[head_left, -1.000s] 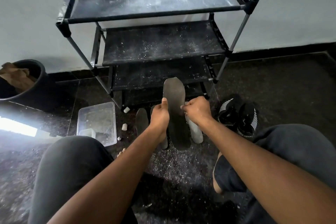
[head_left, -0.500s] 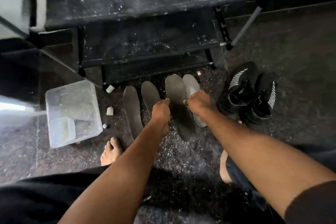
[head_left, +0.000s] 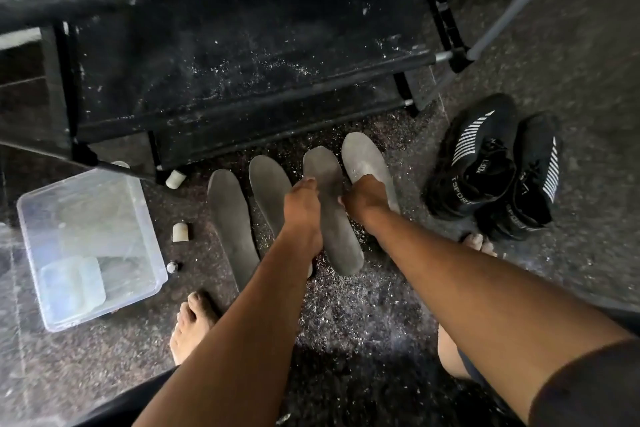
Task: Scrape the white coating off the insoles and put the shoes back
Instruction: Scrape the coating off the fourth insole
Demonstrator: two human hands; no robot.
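A: From the head camera — which step is this?

B: Scraping, I'd judge. Both hands are on one grey insole (head_left: 331, 215), third in a row of four on the dark floor (head_left: 571, 45) in front of the shoe rack (head_left: 221, 80). The left hand (head_left: 300, 202) grips its left edge with curled fingers; the right hand (head_left: 364, 197) is curled at its right edge and seems to pinch it, though whether it holds a scraper I cannot tell.

A: Where do the others lie?

B: Two insoles (head_left: 231, 222) lie to the left, side by side. The fourth, the paler insole (head_left: 367, 163), sits just to the right, partly under the right hand, and looks whiter than the rest. White flakes (head_left: 346, 308) are scattered over the floor below them.

A: And the shoes?

B: The black shoes (head_left: 491, 166) stand as a pair further right, near the rack's leg, not yet back on it.

A: So next?

B: Probably finishing the insole in hand, then the pale one — it likely needs the most work. After that each insole goes back inside a shoe, and the pair onto a shelf.
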